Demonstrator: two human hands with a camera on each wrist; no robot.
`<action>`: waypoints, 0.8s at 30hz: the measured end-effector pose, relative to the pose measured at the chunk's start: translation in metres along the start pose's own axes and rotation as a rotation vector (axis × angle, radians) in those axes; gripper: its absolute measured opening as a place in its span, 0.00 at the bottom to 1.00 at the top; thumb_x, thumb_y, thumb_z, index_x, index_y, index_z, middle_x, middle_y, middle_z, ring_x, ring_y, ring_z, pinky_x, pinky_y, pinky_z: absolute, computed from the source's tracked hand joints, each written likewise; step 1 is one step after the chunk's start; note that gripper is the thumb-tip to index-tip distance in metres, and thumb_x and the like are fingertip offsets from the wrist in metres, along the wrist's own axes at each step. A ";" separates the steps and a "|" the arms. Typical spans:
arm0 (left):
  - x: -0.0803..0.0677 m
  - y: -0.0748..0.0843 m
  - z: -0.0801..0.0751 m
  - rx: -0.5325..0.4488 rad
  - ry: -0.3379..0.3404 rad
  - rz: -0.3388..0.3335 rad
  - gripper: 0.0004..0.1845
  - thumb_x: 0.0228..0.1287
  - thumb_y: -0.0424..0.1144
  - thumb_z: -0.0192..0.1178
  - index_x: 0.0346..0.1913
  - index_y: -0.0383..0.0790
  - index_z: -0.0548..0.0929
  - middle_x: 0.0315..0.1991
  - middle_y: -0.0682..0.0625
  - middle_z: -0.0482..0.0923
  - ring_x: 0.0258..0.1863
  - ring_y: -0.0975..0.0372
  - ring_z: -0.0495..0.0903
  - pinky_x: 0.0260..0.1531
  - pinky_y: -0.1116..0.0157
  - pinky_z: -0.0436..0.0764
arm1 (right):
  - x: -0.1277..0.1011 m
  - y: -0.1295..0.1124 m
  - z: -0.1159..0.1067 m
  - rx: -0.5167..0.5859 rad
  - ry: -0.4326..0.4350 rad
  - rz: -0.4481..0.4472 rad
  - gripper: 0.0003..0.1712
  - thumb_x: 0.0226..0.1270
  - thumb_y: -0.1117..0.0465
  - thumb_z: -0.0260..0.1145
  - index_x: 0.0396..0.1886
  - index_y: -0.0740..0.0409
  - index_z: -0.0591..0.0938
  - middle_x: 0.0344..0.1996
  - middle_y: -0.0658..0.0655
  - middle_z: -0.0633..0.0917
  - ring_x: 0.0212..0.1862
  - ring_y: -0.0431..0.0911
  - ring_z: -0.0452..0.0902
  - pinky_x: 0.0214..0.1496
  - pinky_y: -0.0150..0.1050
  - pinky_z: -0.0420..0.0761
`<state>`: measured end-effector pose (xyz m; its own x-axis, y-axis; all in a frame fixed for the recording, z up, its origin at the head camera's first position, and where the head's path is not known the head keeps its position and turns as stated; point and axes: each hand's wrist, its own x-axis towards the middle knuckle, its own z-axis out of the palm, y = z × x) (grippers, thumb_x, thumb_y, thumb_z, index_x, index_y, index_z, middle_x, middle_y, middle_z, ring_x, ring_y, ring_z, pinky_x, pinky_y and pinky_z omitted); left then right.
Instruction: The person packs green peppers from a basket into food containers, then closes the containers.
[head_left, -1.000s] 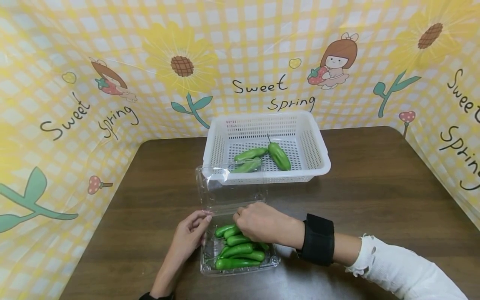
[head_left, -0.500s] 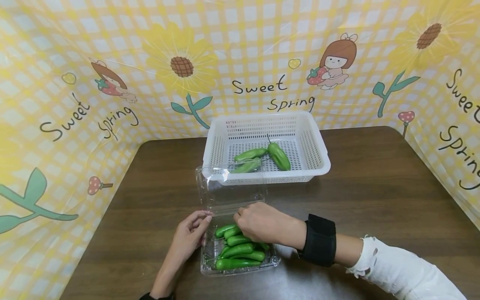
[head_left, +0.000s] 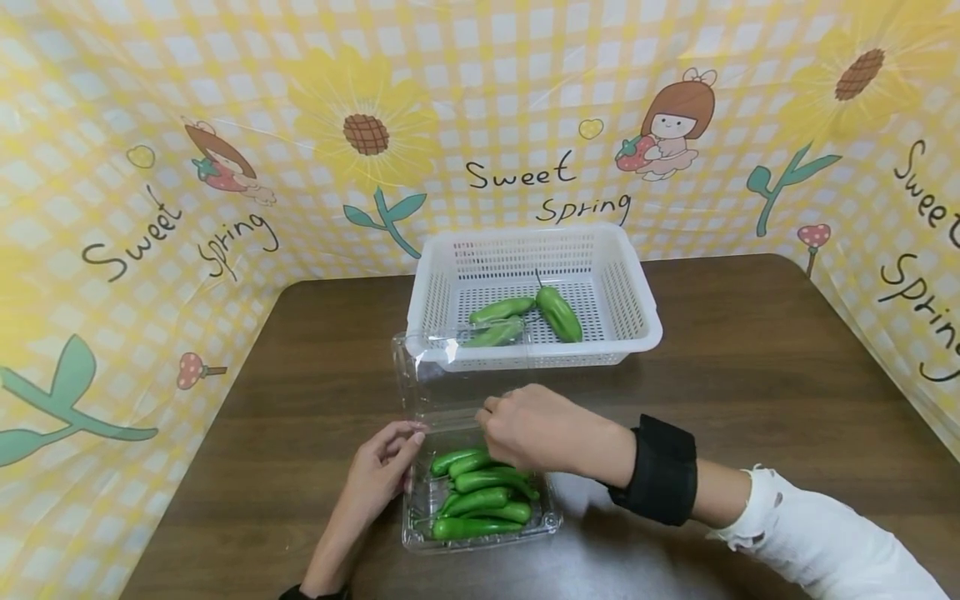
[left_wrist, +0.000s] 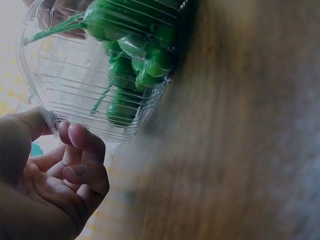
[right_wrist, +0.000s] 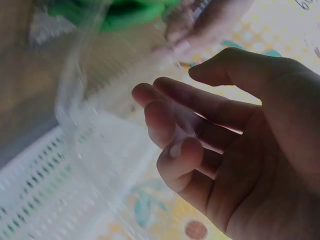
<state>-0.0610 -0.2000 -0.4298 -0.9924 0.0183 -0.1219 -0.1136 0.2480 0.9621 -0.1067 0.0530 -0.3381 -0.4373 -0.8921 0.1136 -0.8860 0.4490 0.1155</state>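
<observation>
A clear plastic clamshell box (head_left: pixel 417 537) lies on the table with its lid (head_left: pixel 431 387) standing up at the back. Several green peppers (head_left: pixel 480 502) are heaped inside, some stems visible through the ridged wall in the left wrist view. My left hand (head_left: pixel 378 467) pinches the left rim of the box, thumb on one side and fingertips on the other. Above the back right part of the box is my right hand (head_left: pixel 528 427). In the right wrist view this hand (right_wrist: pixel 250 150) has loosely bent fingers, thumb apart from them, and nothing between them.
Behind the box stands a white perforated basket (head_left: pixel 647 332) with three more green peppers (head_left: pixel 558 315) in it. The raised lid overlaps the basket's front left part in the head view. A yellow checked cloth (head_left: pixel 495 92) hangs around the wooden table (head_left: pixel 750 375).
My right hand has lifted slightly up and right off the peppers, showing more of them. The left hand stays at the rim, and the box has not moved.
</observation>
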 end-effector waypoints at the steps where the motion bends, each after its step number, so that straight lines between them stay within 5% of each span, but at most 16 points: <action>1: 0.000 0.000 0.000 0.000 0.002 -0.003 0.14 0.71 0.43 0.61 0.53 0.40 0.81 0.17 0.50 0.73 0.12 0.64 0.71 0.12 0.73 0.66 | -0.001 0.003 -0.004 0.017 0.010 0.005 0.07 0.70 0.57 0.60 0.32 0.52 0.82 0.23 0.46 0.78 0.21 0.36 0.67 0.21 0.27 0.69; 11: 0.001 -0.003 0.000 -0.001 -0.009 -0.002 0.13 0.71 0.43 0.61 0.53 0.42 0.81 0.18 0.50 0.73 0.13 0.64 0.72 0.13 0.72 0.68 | -0.014 0.041 -0.049 0.157 0.171 0.110 0.09 0.67 0.62 0.62 0.25 0.52 0.76 0.20 0.45 0.74 0.19 0.35 0.63 0.21 0.28 0.67; 17: 0.000 -0.002 -0.001 0.000 -0.016 0.006 0.12 0.71 0.43 0.60 0.53 0.41 0.81 0.18 0.50 0.73 0.13 0.64 0.72 0.13 0.73 0.68 | -0.019 0.066 -0.071 0.217 0.189 0.192 0.08 0.68 0.66 0.58 0.27 0.54 0.76 0.20 0.46 0.75 0.20 0.37 0.62 0.22 0.30 0.65; 24: 0.001 -0.002 -0.001 0.009 -0.013 0.013 0.13 0.71 0.43 0.60 0.52 0.40 0.81 0.17 0.50 0.73 0.13 0.64 0.72 0.12 0.73 0.67 | -0.014 0.099 -0.082 0.224 0.163 0.297 0.07 0.71 0.63 0.58 0.35 0.56 0.81 0.25 0.50 0.82 0.23 0.40 0.71 0.30 0.35 0.74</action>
<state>-0.0617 -0.2013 -0.4319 -0.9930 0.0340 -0.1129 -0.1005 0.2559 0.9615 -0.1757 0.1146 -0.2473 -0.6653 -0.6974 0.2664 -0.7442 0.6480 -0.1621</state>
